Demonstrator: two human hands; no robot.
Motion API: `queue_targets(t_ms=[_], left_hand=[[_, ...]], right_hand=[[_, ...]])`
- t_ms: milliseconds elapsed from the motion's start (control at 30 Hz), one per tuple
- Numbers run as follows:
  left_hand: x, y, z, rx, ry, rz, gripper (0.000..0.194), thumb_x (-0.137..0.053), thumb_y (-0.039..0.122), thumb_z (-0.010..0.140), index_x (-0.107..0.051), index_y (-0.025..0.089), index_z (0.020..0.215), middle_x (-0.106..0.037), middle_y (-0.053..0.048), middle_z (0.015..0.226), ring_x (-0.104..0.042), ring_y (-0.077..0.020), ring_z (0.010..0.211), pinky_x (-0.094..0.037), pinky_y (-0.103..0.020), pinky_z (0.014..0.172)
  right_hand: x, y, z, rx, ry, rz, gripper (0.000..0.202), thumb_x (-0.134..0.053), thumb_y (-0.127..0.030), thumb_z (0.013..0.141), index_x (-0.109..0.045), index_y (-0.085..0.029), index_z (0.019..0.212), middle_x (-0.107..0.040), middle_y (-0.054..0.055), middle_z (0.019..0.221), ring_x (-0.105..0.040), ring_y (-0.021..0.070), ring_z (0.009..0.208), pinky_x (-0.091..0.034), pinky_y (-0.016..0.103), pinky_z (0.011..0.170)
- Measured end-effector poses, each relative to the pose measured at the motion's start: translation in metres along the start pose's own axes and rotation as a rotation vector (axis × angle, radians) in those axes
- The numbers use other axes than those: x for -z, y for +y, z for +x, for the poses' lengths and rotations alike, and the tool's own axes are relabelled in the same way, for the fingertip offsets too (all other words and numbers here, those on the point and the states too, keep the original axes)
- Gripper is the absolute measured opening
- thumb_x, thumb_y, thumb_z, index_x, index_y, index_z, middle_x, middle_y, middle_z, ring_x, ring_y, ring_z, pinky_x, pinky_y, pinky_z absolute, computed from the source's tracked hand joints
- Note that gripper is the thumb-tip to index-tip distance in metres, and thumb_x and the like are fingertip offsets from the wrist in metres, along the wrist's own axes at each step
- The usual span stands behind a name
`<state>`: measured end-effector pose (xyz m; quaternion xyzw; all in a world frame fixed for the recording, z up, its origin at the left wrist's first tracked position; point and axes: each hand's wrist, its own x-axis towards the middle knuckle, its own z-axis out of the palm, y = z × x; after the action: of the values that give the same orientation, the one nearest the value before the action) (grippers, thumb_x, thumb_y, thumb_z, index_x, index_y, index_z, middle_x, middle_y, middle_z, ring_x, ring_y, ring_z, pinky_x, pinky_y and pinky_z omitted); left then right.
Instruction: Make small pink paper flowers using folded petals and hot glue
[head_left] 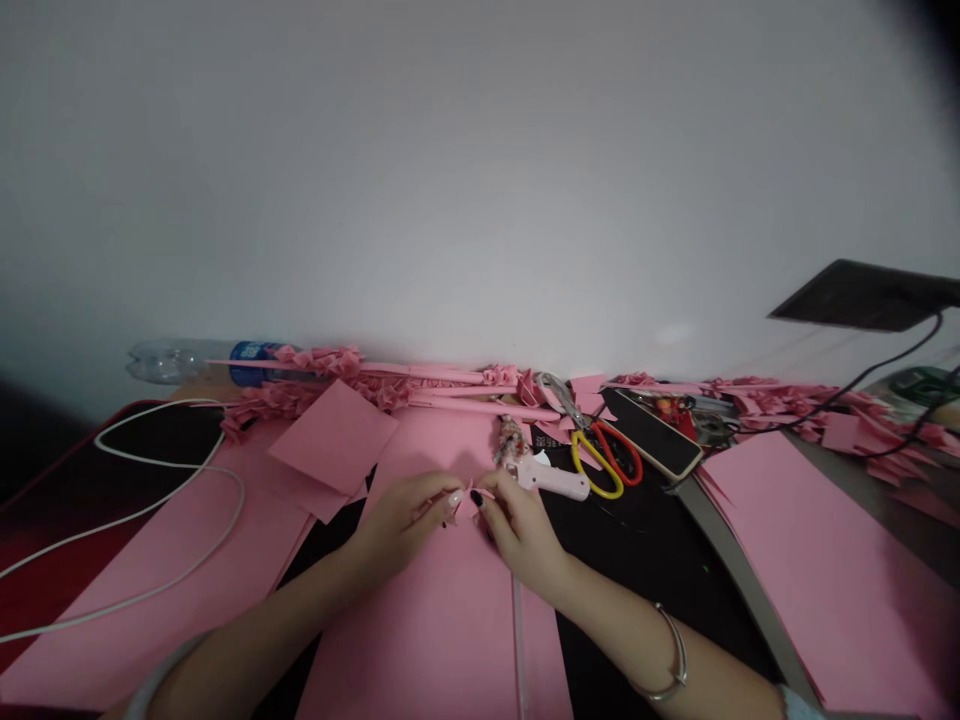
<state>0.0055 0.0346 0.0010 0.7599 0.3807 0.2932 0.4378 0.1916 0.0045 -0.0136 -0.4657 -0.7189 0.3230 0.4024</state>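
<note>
A small folded piece of pink paper is pinched between my two hands, above a long pink sheet. My left hand grips its left side with thumb and fingers. On the other side, my right hand holds it between thumb and fingertips. The fold's exact shape is partly hidden by my fingers. Just beyond my right hand lies a pale hot glue gun. Scissors with red and yellow handles rest to its right.
Pink paper flowers on stems line the wall. Square pink sheets lie at left, more pink paper at right. A phone, plastic bottle and white cable are around. A dark flat panel juts in at right.
</note>
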Motion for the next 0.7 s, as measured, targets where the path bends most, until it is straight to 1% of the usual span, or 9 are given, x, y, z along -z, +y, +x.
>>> queue_targets(t_ms=[100, 233, 333, 500, 600, 667, 700], left_hand=[[-0.0018, -0.0048, 0.0001, 0.028, 0.001, -0.01, 0.032, -0.037, 0.033, 0.096, -0.055, 0.019, 0.073, -0.058, 0.0, 0.067, -0.056, -0.0154, 0.066, -0.043, -0.025, 0.064], [-0.0033, -0.0061, -0.0008, 0.065, -0.029, -0.039, 0.028, -0.037, 0.033, 0.096, -0.058, 0.019, 0.085, -0.061, -0.001, 0.07, -0.058, -0.0163, 0.067, -0.044, -0.026, 0.065], [-0.003, -0.0039, -0.0009, 0.092, -0.032, -0.057, 0.026, -0.038, 0.033, 0.095, -0.059, 0.019, 0.09, -0.062, -0.001, 0.071, -0.059, -0.0167, 0.067, -0.044, -0.026, 0.065], [-0.0029, -0.0031, 0.0001, 0.064, -0.038, -0.024, 0.027, -0.034, 0.03, 0.096, -0.059, 0.019, 0.091, -0.062, -0.001, 0.07, -0.06, -0.0165, 0.068, -0.045, -0.027, 0.067], [-0.0038, -0.0052, -0.0006, 0.059, -0.043, -0.005, 0.022, -0.037, 0.026, 0.094, -0.057, 0.019, 0.094, -0.061, 0.0, 0.07, -0.06, -0.016, 0.067, -0.046, -0.027, 0.067], [-0.0046, -0.0068, -0.0016, 0.042, -0.031, -0.018, 0.018, -0.04, 0.025, 0.093, -0.057, 0.019, 0.096, -0.062, -0.001, 0.075, -0.06, -0.0156, 0.068, -0.048, -0.026, 0.066], [-0.005, -0.0075, -0.0021, 0.022, -0.022, -0.026, 0.016, -0.042, 0.025, 0.093, -0.057, 0.019, 0.097, -0.064, -0.002, 0.081, -0.06, -0.0156, 0.071, -0.048, -0.026, 0.066]], right_hand=[[0.0002, 0.0002, 0.0, -0.013, 0.007, -0.004, 0.013, -0.043, -0.018, 0.095, -0.053, -0.022, 0.088, -0.053, -0.004, 0.061, -0.051, 0.0144, 0.054, -0.04, 0.024, 0.054], [0.0013, -0.0022, 0.002, 0.017, 0.036, -0.052, 0.012, -0.043, -0.018, 0.093, -0.053, -0.022, 0.086, -0.056, -0.002, 0.067, -0.053, 0.0153, 0.061, -0.041, 0.025, 0.059], [0.0019, -0.0038, 0.003, 0.036, 0.031, -0.048, 0.013, -0.042, -0.017, 0.092, -0.053, -0.021, 0.088, -0.058, -0.001, 0.071, -0.054, 0.0153, 0.063, -0.041, 0.025, 0.061], [0.0021, -0.0034, 0.002, 0.019, 0.022, -0.014, 0.013, -0.042, -0.015, 0.092, -0.053, -0.021, 0.089, -0.056, -0.002, 0.07, -0.053, 0.0146, 0.063, -0.04, 0.024, 0.061], [0.0022, -0.0029, 0.0018, 0.016, 0.02, -0.017, 0.013, -0.042, -0.014, 0.092, -0.053, -0.02, 0.088, -0.056, -0.001, 0.071, -0.053, 0.0146, 0.065, -0.04, 0.024, 0.062], [0.0023, -0.003, 0.0022, 0.029, 0.022, -0.023, 0.014, -0.042, -0.013, 0.091, -0.053, -0.02, 0.089, -0.057, 0.0, 0.073, -0.053, 0.0147, 0.067, -0.04, 0.024, 0.064], [0.0023, -0.0033, 0.0025, 0.038, 0.02, -0.025, 0.014, -0.042, -0.012, 0.091, -0.053, -0.02, 0.089, -0.057, 0.0, 0.074, -0.053, 0.0148, 0.067, -0.04, 0.024, 0.064]])
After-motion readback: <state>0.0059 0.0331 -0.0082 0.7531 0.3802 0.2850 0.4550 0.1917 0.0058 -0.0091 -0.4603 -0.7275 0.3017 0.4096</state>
